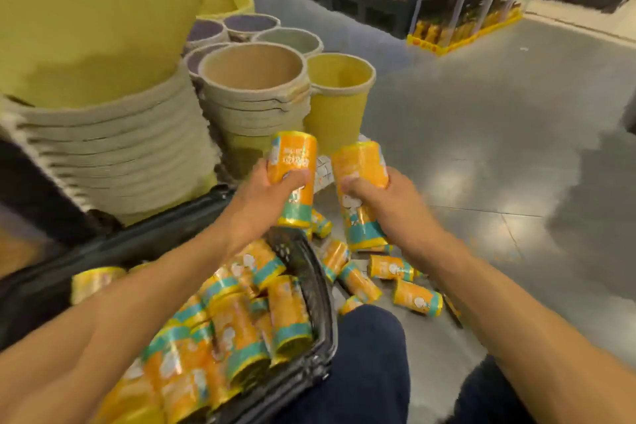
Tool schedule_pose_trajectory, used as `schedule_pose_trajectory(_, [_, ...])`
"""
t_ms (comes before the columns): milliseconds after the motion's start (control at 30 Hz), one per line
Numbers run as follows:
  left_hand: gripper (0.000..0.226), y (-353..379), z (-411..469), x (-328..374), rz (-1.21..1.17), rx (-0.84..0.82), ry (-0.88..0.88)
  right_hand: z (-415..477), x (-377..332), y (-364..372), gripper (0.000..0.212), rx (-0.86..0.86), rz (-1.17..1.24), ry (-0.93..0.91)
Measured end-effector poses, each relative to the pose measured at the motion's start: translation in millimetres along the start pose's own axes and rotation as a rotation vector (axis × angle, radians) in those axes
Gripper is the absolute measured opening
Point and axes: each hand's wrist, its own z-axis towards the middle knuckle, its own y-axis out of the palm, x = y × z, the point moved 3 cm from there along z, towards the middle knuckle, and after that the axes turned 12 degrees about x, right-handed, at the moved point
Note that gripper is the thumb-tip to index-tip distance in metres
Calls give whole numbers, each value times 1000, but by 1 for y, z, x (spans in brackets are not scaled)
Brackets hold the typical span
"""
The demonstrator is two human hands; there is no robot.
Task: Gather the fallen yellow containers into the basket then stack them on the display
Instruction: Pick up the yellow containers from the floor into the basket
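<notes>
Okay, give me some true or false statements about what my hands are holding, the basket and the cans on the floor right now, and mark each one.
1. The left hand grips a yellow container, and the right hand grips another. True.
2. The basket is empty. False: it holds many yellow containers.
3. Loose containers lie on the floor to the right of the basket. True.
4. The tubs behind the hands stand singly, none nested. False: they are nested in stacks.
</notes>
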Motion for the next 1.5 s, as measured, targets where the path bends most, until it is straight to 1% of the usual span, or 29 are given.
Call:
schedule_pose_trajectory(67, [89,-37,1,-23,39,67,-23,-19,1,43,36,-109,-37,-11])
schedule_pose_trajectory(100, [91,-53,2,-37,62,106,-41,-28,7,63,35,-156,-60,-3])
schedule_pose_trajectory(167, [87,-80,-3,-60,146,187,-119,-46,21,97,34,-256,-87,26])
schedule_pose_trajectory(200, [88,-90,-7,-69,198,215,-161,-54,31,112,39,-306,-107,41])
schedule_pose_trajectory(267, [85,-101,-11,-90,312,218,-208,-67,48,132,53,-367,-197,62])
schedule_pose_trajectory(367, [73,-98,-9,-120,418,212,-250,-76,68,147,57,-365,-288,100])
schedule_pose_trajectory(433, [77,-89,-4,-132,460,211,-247,-79,79,155,60,-354,-362,115])
schedule_pose_trajectory(500, [80,-81,1,-141,499,216,-225,-81,89,163,63,-343,-437,90])
schedule_pose_trajectory(633, [87,-75,10,-149,504,242,-249,-83,105,171,71,-319,-586,58])
schedule_pose_trajectory(700, [90,-71,13,-149,484,250,-256,-83,104,169,70,-328,-644,44])
schedule_pose_trajectory(767, [95,-65,14,-148,469,246,-272,-87,103,168,69,-340,-736,-7])
schedule_pose_trajectory(833, [98,-57,14,-147,509,238,-253,-93,103,167,65,-317,-781,-52])
schedule_pose_trajectory(933, [96,-51,13,-146,589,224,-207,-95,106,170,67,-270,-769,-70])
schedule_pose_trajectory(1033, [98,-50,10,-148,636,205,-159,-90,110,172,76,-270,-756,-31])
schedule_pose_trajectory(1133, [97,-49,10,-148,709,168,-127,-84,111,171,79,-282,-772,-11])
schedule_pose_trajectory(1233, [89,-54,12,-139,827,138,-73,-83,109,168,75,-312,-752,-14])
schedule_pose_trajectory(1300, [86,-59,13,-129,919,169,15,-83,101,164,65,-312,-702,-43])
schedule_pose_trajectory(1333, [80,-60,13,-123,939,197,65,-81,94,159,60,-295,-650,-53])
schedule_pose_trajectory(1400, [66,-62,11,-108,893,234,132,-72,71,144,53,-228,-495,-57])
schedule_pose_trajectory(1500, [45,-55,12,-85,638,212,161,-50,33,107,41,-91,-262,-34])
